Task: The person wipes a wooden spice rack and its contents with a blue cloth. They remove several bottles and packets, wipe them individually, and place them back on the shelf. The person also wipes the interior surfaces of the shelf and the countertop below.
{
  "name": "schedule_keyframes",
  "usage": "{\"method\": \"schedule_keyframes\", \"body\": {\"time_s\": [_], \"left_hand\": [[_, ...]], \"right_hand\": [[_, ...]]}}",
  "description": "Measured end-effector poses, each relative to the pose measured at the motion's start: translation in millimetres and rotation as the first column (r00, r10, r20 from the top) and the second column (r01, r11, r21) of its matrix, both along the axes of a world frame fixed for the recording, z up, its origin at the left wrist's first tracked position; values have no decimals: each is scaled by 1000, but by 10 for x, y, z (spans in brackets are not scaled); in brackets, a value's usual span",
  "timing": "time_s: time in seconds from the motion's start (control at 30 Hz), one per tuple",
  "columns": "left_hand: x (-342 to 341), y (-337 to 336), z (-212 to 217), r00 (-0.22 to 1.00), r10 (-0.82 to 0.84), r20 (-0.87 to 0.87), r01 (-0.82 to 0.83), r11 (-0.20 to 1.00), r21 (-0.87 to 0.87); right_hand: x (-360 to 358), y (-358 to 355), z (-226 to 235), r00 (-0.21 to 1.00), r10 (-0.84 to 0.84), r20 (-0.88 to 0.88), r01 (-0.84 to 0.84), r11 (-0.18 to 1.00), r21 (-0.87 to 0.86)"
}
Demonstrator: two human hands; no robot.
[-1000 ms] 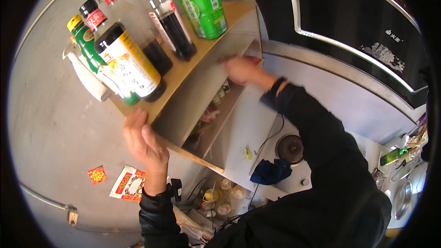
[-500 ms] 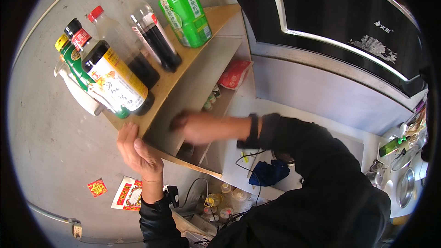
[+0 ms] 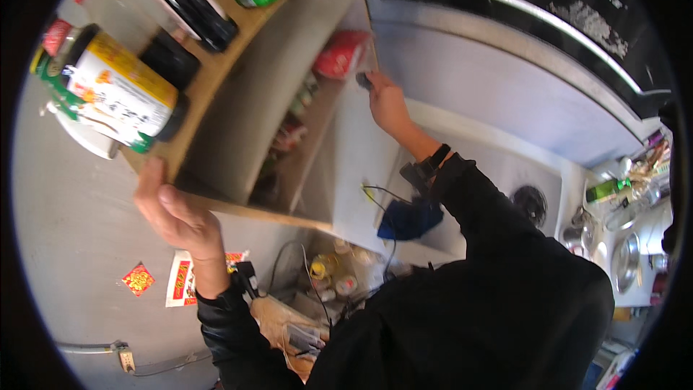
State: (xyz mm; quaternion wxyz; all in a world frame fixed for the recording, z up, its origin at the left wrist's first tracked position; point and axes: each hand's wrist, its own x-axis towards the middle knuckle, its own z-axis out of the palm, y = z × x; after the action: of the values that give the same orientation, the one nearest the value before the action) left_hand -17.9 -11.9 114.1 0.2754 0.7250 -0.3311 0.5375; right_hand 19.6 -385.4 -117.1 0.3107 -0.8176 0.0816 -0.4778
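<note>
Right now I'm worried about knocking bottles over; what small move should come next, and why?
Perhaps ease the left hand slightly away along the near edge of the wooden shelf unit: its fingers lie at the top corner, close to the base of the dark-sauce bottle with the yellow-and-white label.

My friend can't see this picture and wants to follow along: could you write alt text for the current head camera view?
A person's right hand holds a small dark object, too blurred to identify, near one end of a shelf, while the left hand is at its opposite corner. Bottles stand on top; a red packet lies inside.
</note>
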Motion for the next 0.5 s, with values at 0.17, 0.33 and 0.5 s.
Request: {"method": "schedule_keyframes", "body": {"time_s": [0.17,0.33,0.5], "left_hand": [[99,-43,-41,998,-48,32,49,999,-22],[218,-10,-64,996,-71,62,72,997,-19],[265,156,-70,997,-49,55,49,999,14]], "right_hand": [[-737,13,-1486,756,-19,-654,86,994,71],[-1084,205,-1417,829,-137,-543,155,988,-12],[-2341,304,-684,963,-139,-232,219,906,363]]}}
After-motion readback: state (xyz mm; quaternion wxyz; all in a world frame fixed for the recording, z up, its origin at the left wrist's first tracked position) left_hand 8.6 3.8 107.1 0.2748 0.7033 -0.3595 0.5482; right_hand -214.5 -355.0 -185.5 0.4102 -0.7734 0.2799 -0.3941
